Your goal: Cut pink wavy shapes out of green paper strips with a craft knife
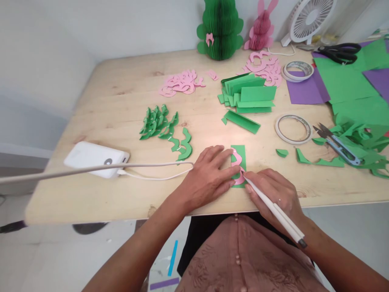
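At the front of the table a green paper strip [238, 150] lies with a curved pink paper cutout [238, 177] on top. My left hand [212, 172] is laid flat beside it, fingers stretched out and their tips pressing the cutout onto the strip. In my right hand [275, 194] is a white pen [275, 209], held in a writing grip. Its tip is at the right edge of the pink cutout. Left of my hands are wavy green cutouts [184, 146] and a pile of curled green pieces [155, 121].
Folded green strips [255, 97] and pink cutouts [182, 82] lie farther back. On the right are tape rolls [293, 129], snips [340, 145], black-handled scissors [340, 52] and green scraps [330, 162]. A white power bank [91, 158] with a cable lies left. A fan [311, 18] stands behind.
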Tool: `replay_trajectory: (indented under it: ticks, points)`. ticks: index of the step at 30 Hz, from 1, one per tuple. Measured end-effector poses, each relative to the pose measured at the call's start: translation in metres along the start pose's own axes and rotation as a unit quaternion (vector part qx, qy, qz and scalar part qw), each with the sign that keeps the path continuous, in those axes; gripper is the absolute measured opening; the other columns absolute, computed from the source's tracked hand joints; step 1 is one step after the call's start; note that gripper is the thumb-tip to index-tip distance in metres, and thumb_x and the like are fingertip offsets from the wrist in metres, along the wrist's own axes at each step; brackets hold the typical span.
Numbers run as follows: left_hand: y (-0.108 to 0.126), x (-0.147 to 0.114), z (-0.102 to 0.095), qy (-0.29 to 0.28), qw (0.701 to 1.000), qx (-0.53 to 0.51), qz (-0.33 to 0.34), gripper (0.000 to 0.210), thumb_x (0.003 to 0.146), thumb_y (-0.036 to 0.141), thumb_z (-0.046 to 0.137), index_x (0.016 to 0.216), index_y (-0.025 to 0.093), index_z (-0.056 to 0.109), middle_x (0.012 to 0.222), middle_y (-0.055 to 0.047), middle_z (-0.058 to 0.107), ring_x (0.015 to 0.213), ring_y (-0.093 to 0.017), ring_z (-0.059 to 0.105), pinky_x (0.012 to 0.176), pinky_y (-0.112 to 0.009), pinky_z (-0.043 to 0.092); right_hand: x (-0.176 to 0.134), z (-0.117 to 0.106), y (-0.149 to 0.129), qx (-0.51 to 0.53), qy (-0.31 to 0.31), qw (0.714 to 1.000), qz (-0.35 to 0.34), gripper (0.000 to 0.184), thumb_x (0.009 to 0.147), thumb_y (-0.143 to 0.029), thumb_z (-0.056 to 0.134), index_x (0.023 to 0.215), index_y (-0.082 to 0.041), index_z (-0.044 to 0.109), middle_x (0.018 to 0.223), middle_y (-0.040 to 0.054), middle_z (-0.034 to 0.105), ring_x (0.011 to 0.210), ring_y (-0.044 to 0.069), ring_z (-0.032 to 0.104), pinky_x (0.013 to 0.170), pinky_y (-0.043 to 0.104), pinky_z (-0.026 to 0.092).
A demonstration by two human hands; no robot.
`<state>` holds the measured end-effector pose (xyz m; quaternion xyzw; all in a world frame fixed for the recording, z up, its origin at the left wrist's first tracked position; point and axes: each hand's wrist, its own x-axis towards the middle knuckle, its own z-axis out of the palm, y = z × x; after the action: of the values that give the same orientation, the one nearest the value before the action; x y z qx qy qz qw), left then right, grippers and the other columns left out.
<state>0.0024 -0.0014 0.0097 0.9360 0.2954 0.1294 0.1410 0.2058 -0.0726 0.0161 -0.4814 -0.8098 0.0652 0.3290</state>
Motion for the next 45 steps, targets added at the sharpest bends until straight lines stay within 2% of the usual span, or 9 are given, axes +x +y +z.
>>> replay_trajectory:
  ticks: [3, 9, 14, 19, 23, 31, 37, 45]
  points:
    - [0.000, 0.000, 0.000, 0.000, 1.000, -0.002, -0.002, 0.027, 0.096, 0.029, 0.052, 0.120, 0.025, 0.063, 0.142, -0.010, 0.048, 0.135, -0.033, 0.037, 0.114, -0.055, 0.033, 0.000, -0.002, 0.002, 0.039, -0.011, 0.998, 0.040, 0.020, 0.091, -0.011, 0.055, 0.108, -0.014, 0.065, 0.085, 0.0058, 0.074, 0.071, 0.017, 0.061, 0.065, 0.032, 0.051]
    - [-0.001, -0.001, 0.000, 0.000, 1.000, -0.007, 0.003, 0.027, 0.094, 0.026, 0.053, 0.120, 0.025, 0.063, 0.143, -0.010, 0.047, 0.135, -0.033, 0.037, 0.114, -0.055, 0.033, 0.002, -0.010, 0.008, 0.137, -0.021, 0.972, 0.190, 0.015, 0.094, -0.025, 0.055, 0.102, -0.022, 0.067, 0.099, 0.0032, 0.075, 0.090, 0.018, 0.069, 0.078, 0.030, 0.054]
    - [-0.001, -0.001, 0.001, 0.001, 1.000, -0.013, 0.000, 0.027, 0.094, 0.026, 0.054, 0.119, 0.026, 0.063, 0.144, -0.009, 0.047, 0.136, -0.032, 0.036, 0.113, -0.055, 0.033, 0.008, -0.007, 0.014, 0.165, -0.025, 0.954, 0.249, 0.013, 0.092, -0.029, 0.056, 0.093, -0.021, 0.066, 0.085, 0.0030, 0.073, 0.075, 0.017, 0.069, 0.062, 0.027, 0.052]
    - [-0.001, -0.001, 0.001, -0.002, 1.000, -0.016, -0.001, 0.029, 0.095, 0.027, 0.051, 0.122, 0.025, 0.063, 0.144, -0.011, 0.046, 0.135, -0.034, 0.035, 0.112, -0.056, 0.033, 0.016, -0.004, 0.017, 0.169, -0.025, 0.951, 0.259, 0.010, 0.088, -0.027, 0.057, 0.083, -0.020, 0.062, 0.071, -0.0007, 0.064, 0.056, 0.011, 0.056, 0.048, 0.022, 0.040]
    - [-0.001, -0.001, 0.001, -0.004, 1.000, -0.016, -0.001, 0.029, 0.096, 0.027, 0.050, 0.122, 0.024, 0.063, 0.144, -0.012, 0.045, 0.135, -0.034, 0.035, 0.111, -0.055, 0.034, 0.021, -0.004, 0.019, 0.170, -0.031, 0.952, 0.253, 0.012, 0.087, -0.027, 0.056, 0.079, -0.020, 0.061, 0.065, -0.0026, 0.059, 0.050, 0.008, 0.048, 0.046, 0.021, 0.035]
    - [-0.001, -0.001, 0.001, -0.004, 1.000, -0.014, -0.002, 0.028, 0.096, 0.028, 0.049, 0.121, 0.024, 0.063, 0.144, -0.012, 0.044, 0.135, -0.034, 0.034, 0.111, -0.056, 0.034, 0.031, -0.003, 0.024, 0.175, -0.053, 0.945, 0.272, 0.014, 0.085, -0.027, 0.055, 0.075, -0.019, 0.061, 0.063, -0.0007, 0.063, 0.053, 0.011, 0.053, 0.048, 0.022, 0.037]
    - [-0.002, -0.001, 0.001, -0.001, 1.000, -0.017, -0.002, 0.028, 0.095, 0.028, 0.052, 0.120, 0.025, 0.063, 0.144, -0.011, 0.046, 0.135, -0.034, 0.035, 0.112, -0.056, 0.033, 0.038, -0.001, 0.026, 0.161, -0.063, 0.946, 0.275, 0.016, 0.084, -0.030, 0.055, 0.073, -0.019, 0.060, 0.054, -0.0036, 0.056, 0.044, 0.009, 0.044, 0.043, 0.022, 0.031]
    - [-0.001, -0.001, 0.001, -0.009, 1.000, -0.012, -0.005, 0.029, 0.096, 0.029, 0.051, 0.122, 0.025, 0.062, 0.145, -0.012, 0.045, 0.135, -0.035, 0.035, 0.111, -0.057, 0.032, 0.038, -0.001, 0.025, 0.156, -0.063, 0.940, 0.296, 0.016, 0.081, -0.029, 0.054, 0.071, -0.019, 0.060, 0.054, -0.0023, 0.060, 0.045, 0.009, 0.050, 0.044, 0.021, 0.035]
